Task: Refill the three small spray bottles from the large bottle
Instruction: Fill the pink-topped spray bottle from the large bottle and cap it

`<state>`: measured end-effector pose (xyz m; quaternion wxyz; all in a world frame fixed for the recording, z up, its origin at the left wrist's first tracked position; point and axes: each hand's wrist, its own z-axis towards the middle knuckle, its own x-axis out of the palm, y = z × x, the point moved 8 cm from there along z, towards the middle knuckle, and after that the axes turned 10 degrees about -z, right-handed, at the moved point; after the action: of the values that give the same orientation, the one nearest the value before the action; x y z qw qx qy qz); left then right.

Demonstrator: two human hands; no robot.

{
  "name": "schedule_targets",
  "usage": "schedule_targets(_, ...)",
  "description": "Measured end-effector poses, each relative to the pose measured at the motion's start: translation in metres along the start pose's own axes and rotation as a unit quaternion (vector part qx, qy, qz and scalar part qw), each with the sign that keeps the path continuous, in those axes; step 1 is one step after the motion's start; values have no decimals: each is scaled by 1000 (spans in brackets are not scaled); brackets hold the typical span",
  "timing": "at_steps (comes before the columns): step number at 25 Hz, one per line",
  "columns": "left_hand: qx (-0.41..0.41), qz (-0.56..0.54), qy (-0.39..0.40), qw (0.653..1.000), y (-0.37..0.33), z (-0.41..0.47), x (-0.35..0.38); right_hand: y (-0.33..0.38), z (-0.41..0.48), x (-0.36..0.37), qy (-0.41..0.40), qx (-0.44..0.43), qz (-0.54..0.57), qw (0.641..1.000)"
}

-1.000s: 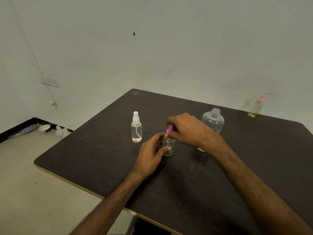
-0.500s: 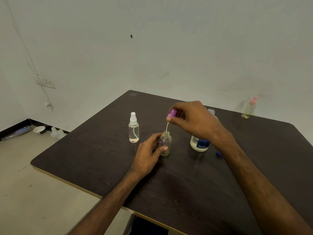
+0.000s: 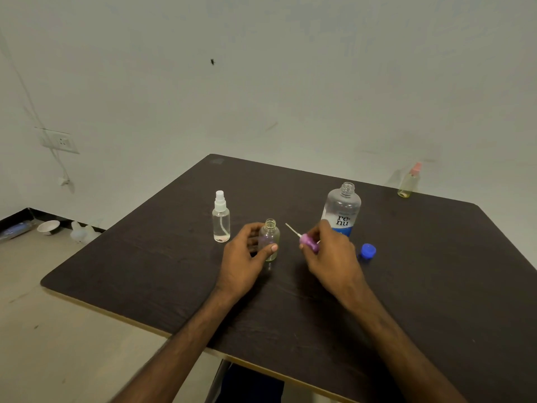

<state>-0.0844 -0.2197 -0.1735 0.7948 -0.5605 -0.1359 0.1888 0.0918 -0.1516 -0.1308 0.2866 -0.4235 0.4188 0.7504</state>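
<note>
My left hand (image 3: 247, 257) grips a small clear bottle (image 3: 270, 238) that stands upright and uncapped on the dark table (image 3: 145, 271). My right hand (image 3: 331, 257) holds its purple spray head (image 3: 308, 242) low to the right of the bottle, the thin dip tube pointing up and left. Behind my right hand stands the large clear bottle (image 3: 342, 210) with a blue label, its neck uncapped. Its blue cap (image 3: 368, 251) lies on the table to the right. A white-capped spray bottle (image 3: 221, 218) stands to the left. A pink-capped spray bottle (image 3: 409, 181) stands at the far edge.
The table's left and near edges drop to a beige floor. A white bowl (image 3: 48, 227) and pale plastic items (image 3: 82, 232) lie on the floor by the wall. A wall socket (image 3: 59, 141) with a hanging cord is at the left.
My right hand unscrewed the purple spray head, lifted it out of the small bottle and brought it down to the right. My left hand kept hold of the bottle.
</note>
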Motion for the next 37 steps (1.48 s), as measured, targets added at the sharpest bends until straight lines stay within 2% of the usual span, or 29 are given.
schedule_targets(6,-3,-2,-1,1000,-1,-1,0,0,-4,21,-5,-9,-48,999)
schedule_targets(21,-4,5,4,1000,-5,-3,1,-9,-12,17,1,11,-27,1000)
schedule_targets(23,-5,7,5,1000,-5,-3,0,-3,-15,0,-70,-8,-29,997)
schedule_targets(25,-5,13,6,1000,-4,-3,0,-4,-21,-32,-210,-28,-10,977)
schedule_targets(27,-6,17,7,1000,-4,-3,0,-18,-25,-56,-314,-4,56,948)
schedule_targets(28,-6,19,7,1000,-4,-3,0,-30,-22,-61,-333,19,105,937)
schedule_targets(30,-6,22,8,1000,-4,-3,0,-53,-8,-54,-305,70,209,927)
schedule_targets(32,-7,21,11,1000,-3,-2,0,-70,10,-32,-215,99,274,932)
schedule_targets(35,-7,17,9,1000,-1,-2,0,-74,24,-3,-92,89,327,936)
schedule_targets(37,-3,20,9,1000,-1,-2,0,-67,23,3,-48,68,320,944)
